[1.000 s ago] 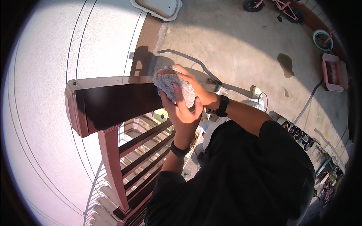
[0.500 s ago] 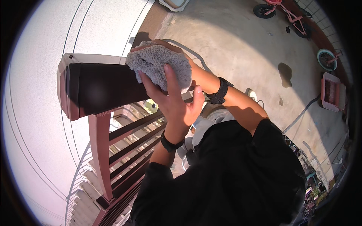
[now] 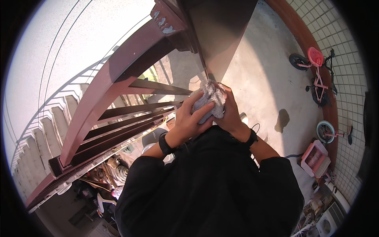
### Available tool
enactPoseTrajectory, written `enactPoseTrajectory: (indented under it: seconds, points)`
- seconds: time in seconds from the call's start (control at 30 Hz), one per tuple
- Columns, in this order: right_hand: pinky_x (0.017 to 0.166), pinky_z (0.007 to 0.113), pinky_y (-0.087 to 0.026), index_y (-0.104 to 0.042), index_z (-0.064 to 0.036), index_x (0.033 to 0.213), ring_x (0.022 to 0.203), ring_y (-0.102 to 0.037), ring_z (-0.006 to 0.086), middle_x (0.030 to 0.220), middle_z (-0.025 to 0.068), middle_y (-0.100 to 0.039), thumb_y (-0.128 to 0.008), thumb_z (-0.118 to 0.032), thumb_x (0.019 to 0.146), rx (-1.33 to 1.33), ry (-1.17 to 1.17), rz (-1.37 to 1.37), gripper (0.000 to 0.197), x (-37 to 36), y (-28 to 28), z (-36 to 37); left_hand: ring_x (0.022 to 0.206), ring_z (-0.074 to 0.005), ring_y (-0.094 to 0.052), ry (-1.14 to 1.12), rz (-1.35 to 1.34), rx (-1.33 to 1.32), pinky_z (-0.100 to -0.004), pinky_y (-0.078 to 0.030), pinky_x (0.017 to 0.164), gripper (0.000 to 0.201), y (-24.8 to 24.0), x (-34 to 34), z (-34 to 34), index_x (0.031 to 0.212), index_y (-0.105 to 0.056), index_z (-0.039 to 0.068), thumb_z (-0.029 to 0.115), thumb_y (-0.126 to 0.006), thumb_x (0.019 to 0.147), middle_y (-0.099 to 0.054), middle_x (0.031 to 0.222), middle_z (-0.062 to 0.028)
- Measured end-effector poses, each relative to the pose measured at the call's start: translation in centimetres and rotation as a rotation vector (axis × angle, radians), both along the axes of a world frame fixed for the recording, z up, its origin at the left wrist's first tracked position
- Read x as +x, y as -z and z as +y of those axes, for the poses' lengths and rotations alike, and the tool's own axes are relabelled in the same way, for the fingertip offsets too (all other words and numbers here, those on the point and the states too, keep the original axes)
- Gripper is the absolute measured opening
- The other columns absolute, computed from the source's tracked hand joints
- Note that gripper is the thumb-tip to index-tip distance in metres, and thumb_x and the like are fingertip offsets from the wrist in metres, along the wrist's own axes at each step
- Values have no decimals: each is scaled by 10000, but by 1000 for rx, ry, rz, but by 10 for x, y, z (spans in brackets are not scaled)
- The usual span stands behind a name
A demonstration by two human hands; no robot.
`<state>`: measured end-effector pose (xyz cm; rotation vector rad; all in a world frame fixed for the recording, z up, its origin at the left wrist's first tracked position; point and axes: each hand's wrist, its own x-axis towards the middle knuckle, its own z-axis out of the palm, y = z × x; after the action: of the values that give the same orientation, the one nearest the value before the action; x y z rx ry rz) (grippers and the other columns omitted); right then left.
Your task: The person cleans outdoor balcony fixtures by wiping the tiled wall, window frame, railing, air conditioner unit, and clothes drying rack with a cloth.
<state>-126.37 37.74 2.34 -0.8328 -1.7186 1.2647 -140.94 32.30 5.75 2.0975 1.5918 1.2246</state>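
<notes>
Close to my chest, both hands are wrapped round a bunched, fluffy grey cloth [image 3: 210, 100]. My left hand [image 3: 188, 119] closes on its left side, with the thumb and fingers pressed into the pile. Gripping the right side is my right hand [image 3: 232, 112], its fingers partly hidden behind the cloth. Just left of the hands runs a maroon metal railing [image 3: 85, 108] with several dark bars. A broad, dark flat surface [image 3: 221, 35] rises beyond the cloth, beside a railing joint [image 3: 167, 27] with pale flaked patches. I cannot tell whether the cloth touches the railing.
Steps [image 3: 49, 128] descend along the pale wall on the left. Below the railing lies clutter [image 3: 114, 170]. At the right, a small pink bicycle [image 3: 318, 73], a loose wheel [image 3: 325, 131] and a pink tub [image 3: 315, 158] stand along the tiled wall [image 3: 339, 43].
My hands have drawn back from the dark railing top toward my chest, bringing the cloth along. The cloth is now squeezed smaller between both hands. The view has turned, showing more tiled wall.
</notes>
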Motion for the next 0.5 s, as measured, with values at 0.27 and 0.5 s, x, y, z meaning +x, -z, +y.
enactPoseTrajectory:
  seconds: [0.27,0.5]
  points:
    - [998,429,-331,-303,-82,1354,1239,-313,409,1355,245,-232,-667,-74,622,371,-281,244,818,-70,-48,13,1068,-388,-477,-357,70,496,-450,-450,862,679,-13,-27,-24,1196,-418,141,262,-768,627,-343,1248,-261]
    - [955,423,-336,-208,68,1323,1155,-377,369,1250,251,-321,-651,-55,615,523,-153,56,844,-79,-17,16,883,-294,-582,-440,-528,274,-357,-455,779,435,12,-25,0,1157,-448,-35,116,-555,764,-580,951,-183]
